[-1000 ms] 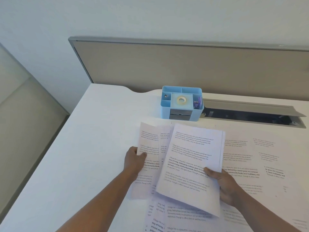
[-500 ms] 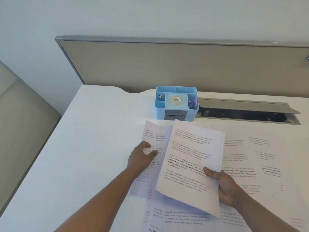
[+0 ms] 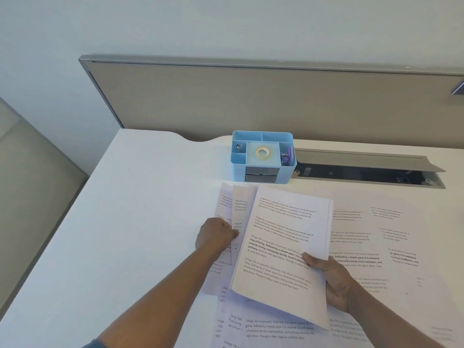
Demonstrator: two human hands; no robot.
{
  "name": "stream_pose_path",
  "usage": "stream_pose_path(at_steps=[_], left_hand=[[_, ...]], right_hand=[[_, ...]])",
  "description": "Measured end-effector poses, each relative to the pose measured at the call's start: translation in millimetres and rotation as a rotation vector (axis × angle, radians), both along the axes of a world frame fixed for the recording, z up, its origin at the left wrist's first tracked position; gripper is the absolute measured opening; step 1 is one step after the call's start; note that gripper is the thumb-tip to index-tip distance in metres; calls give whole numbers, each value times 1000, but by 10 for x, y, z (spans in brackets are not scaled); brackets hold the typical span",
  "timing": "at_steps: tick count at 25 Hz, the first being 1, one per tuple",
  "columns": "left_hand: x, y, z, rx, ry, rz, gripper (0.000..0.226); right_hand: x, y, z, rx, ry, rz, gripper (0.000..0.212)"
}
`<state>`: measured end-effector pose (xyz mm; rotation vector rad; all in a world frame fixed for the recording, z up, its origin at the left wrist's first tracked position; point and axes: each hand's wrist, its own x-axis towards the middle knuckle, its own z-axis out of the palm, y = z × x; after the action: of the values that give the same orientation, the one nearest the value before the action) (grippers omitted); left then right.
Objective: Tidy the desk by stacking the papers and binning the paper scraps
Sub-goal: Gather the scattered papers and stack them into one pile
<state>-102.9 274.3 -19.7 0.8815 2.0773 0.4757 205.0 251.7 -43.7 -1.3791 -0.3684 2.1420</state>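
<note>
Stack [image 3: 283,247]: white printed pages, tilted, edges uneven
Right hand [image 3: 331,285]: thumb and fingers pinching stack's right edge
Left hand [image 3: 216,236]: fingers curled, pinching loose sheet [image 3: 226,204]
Hands: two

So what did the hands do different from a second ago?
The left hand slid rightward over the loose sheets on the desk and now pinches their edge, fingers curled. The right hand kept holding the stack of papers, tilted the same. The blue organizer stayed put.
</note>
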Motion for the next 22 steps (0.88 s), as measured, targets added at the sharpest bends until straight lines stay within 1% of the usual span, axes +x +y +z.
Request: stream_pose_path(at_steps=[5,10,13,16,19,20,22], left_hand=[[-235,-75,158,97,98,20,23],[-649,-142,623,344,322,-68,22],[-863,-183,926,441,357,-85,22],[-976,-250,1200,478,308,-85,21],[-978,-372,1441,546,200,-87,16],[-963,-418,1523,567,122,-82,16],[-918,-538,1684,614,-99,-61,26]], right_hand=[[-5,-3,13,17,-24,2,49],[-4,9,-18,12,-17,14,47],[5,15,-48,4,-20,19,47],[3,15,-78,10,-21,15,46],[-36,17,-71,31,-42,29,48],[-58,15,-52,38,-54,35,49],[-101,-8,2,54,-82,36,51]])
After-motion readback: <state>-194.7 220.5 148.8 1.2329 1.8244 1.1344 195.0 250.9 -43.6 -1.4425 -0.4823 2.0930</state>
